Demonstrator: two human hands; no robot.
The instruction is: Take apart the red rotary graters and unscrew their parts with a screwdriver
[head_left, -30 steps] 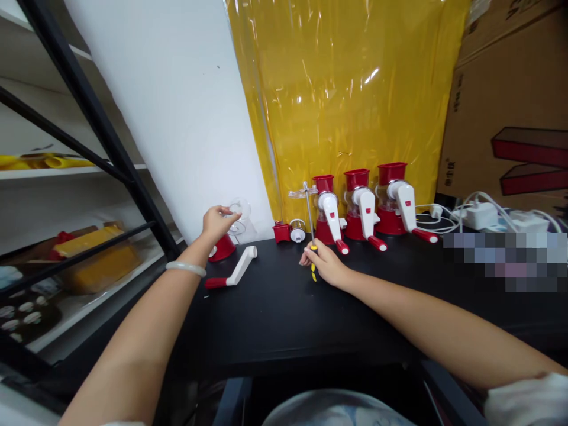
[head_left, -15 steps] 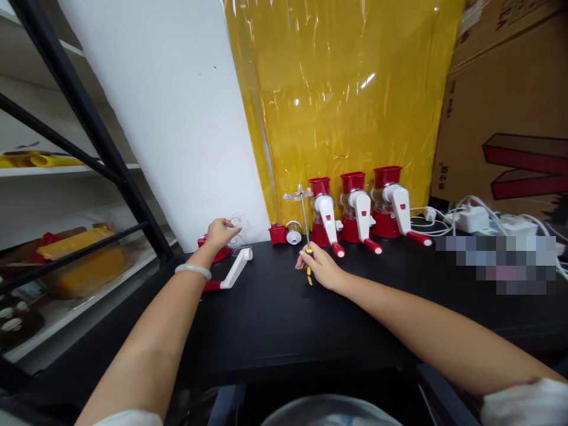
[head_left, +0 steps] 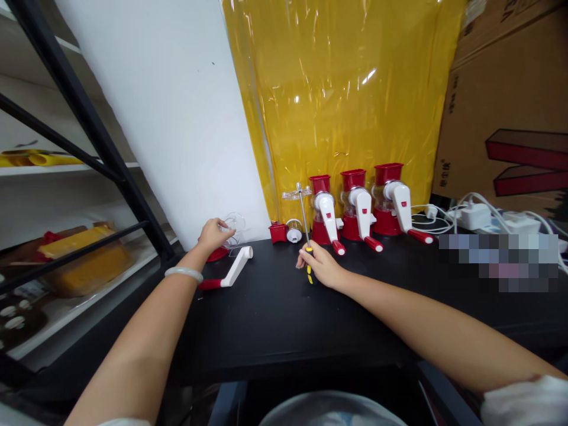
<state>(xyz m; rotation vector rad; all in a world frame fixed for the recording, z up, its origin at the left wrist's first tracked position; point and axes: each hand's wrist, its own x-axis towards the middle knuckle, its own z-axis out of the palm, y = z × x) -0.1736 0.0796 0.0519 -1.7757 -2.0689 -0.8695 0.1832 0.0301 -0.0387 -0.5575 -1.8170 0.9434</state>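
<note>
My right hand (head_left: 323, 266) is closed round the yellow-and-black handle of a screwdriver (head_left: 305, 219), its shaft pointing up. At the screwdriver's tip is a clear plastic piece (head_left: 290, 194); I cannot tell whether it is attached or stands behind. My left hand (head_left: 214, 235) pinches a clear plastic grater body (head_left: 237, 222), just above a red base (head_left: 218, 255) that it partly hides. Below that hand lies a white crank handle (head_left: 238, 267) with a red grip. A red part (head_left: 278, 232) and a metal grater drum (head_left: 293, 231) sit between my hands.
Three red-and-white rotary graters (head_left: 325, 207) stand along the back, right of the screwdriver. White cables and a power strip (head_left: 475, 216) lie at the right, before a large cardboard box (head_left: 501, 100). A black-framed shelf (head_left: 66, 168) rises at the left of the black table (head_left: 266, 331).
My left hand has moved slightly left and stays at the clear grater body. The right hand holds the screwdriver almost still.
</note>
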